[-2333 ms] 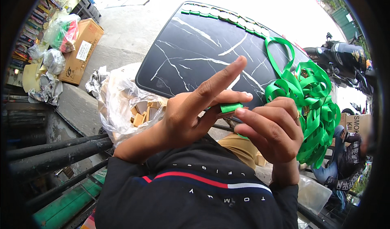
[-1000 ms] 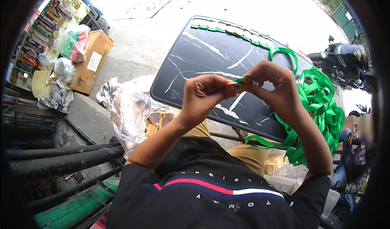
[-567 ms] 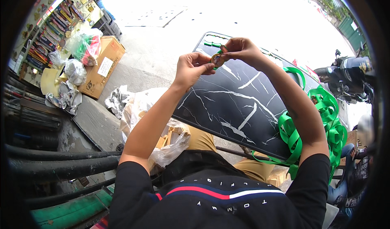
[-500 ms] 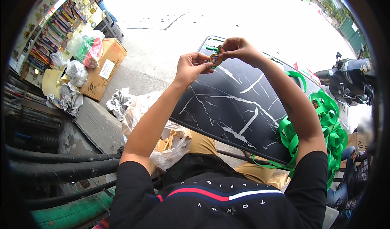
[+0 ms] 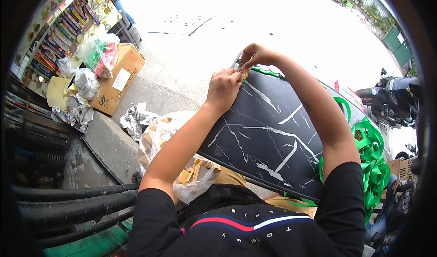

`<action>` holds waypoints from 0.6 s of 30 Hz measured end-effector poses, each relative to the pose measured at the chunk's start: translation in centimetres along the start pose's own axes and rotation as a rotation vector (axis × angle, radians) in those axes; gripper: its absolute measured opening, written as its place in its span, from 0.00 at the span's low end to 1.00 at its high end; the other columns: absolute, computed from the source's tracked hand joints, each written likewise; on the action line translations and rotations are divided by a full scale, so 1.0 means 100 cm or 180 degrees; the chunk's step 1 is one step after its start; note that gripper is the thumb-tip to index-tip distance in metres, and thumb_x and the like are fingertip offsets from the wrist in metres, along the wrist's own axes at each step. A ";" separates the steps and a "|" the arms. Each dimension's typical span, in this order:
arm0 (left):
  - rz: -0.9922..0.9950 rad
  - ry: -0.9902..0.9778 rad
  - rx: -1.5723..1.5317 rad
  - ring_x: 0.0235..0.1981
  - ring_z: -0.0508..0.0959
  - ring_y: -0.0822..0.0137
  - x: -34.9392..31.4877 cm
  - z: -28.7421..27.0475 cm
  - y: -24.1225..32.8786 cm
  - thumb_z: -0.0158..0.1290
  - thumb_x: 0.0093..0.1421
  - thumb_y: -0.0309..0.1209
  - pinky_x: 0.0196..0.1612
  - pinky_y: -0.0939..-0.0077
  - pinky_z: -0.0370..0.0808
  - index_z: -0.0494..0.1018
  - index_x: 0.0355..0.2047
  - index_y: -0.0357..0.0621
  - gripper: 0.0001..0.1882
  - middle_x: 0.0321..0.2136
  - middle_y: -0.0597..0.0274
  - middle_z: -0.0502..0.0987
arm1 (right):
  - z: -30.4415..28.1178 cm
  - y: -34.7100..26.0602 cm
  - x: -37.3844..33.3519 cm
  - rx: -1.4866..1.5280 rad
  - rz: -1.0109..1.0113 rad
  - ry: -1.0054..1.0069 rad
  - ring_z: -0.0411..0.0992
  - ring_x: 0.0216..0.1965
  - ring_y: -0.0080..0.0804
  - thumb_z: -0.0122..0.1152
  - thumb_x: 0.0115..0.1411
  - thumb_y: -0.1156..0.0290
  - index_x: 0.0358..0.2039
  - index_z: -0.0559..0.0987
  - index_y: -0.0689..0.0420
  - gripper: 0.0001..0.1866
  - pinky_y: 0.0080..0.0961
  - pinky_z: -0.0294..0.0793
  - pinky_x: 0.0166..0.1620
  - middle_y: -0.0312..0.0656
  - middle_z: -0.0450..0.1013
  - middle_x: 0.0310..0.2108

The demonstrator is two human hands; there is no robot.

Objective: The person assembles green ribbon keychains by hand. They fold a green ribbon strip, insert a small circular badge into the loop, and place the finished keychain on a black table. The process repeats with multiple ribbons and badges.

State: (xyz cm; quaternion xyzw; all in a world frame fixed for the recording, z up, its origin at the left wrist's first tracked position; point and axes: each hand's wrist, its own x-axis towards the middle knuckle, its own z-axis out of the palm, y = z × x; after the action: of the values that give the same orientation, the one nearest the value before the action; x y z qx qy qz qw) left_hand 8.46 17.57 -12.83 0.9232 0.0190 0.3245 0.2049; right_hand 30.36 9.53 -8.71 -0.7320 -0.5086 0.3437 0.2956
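Note:
Both my arms reach out over a black marble-patterned board (image 5: 268, 134). My left hand (image 5: 224, 87) and my right hand (image 5: 256, 55) meet at the board's far left corner, pinching a small green and gold piece (image 5: 243, 71) between their fingertips against the edge. A row of green ribbon pieces (image 5: 266, 71) runs along the far edge just right of the hands. A heap of green ribbon loops (image 5: 372, 159) lies at the board's right side, beside my right upper arm.
A clear plastic bag (image 5: 173, 143) with brown items sits under the board's left side. A cardboard box (image 5: 117, 79) and filled bags (image 5: 98, 52) stand on the pavement at left by a stall rack. A motorbike (image 5: 391, 102) is parked at right. Dark pipes (image 5: 68, 202) run lower left.
Both hands rose from my chest, where they pinched a green ribbon piece, out to the board's far left corner. My view has tilted up with them.

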 end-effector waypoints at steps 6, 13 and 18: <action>0.0155 -0.0068 0.0456 0.39 0.76 0.62 -0.001 -0.004 0.008 0.58 0.56 0.33 0.44 0.63 0.65 0.77 0.33 0.49 0.05 0.33 0.65 0.77 | 0.005 -0.002 -0.007 -0.0265 -0.0024 0.0218 0.76 0.34 0.25 0.67 0.53 0.75 0.37 0.82 0.64 0.11 0.24 0.75 0.40 0.42 0.79 0.31; 0.0219 -0.0112 0.0861 0.41 0.75 0.62 -0.004 -0.001 0.011 0.57 0.58 0.39 0.45 0.62 0.64 0.78 0.36 0.47 0.11 0.36 0.62 0.77 | 0.015 0.028 -0.003 0.0278 -0.0475 0.0684 0.77 0.32 0.27 0.60 0.51 0.81 0.36 0.81 0.66 0.10 0.24 0.76 0.39 0.44 0.80 0.30; 0.0000 -0.0170 0.0948 0.41 0.76 0.62 -0.004 0.009 0.010 0.57 0.56 0.43 0.46 0.61 0.64 0.78 0.38 0.50 0.14 0.37 0.63 0.78 | 0.024 0.045 0.002 -0.0359 -0.0257 0.1197 0.76 0.27 0.26 0.62 0.52 0.74 0.31 0.81 0.65 0.08 0.26 0.74 0.33 0.44 0.80 0.27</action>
State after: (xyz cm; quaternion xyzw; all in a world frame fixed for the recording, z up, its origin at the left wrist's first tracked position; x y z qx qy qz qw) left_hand 8.59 16.27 -13.36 0.9517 0.0614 0.2935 0.0660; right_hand 30.93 8.49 -13.70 -0.7777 -0.4919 0.1598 0.3574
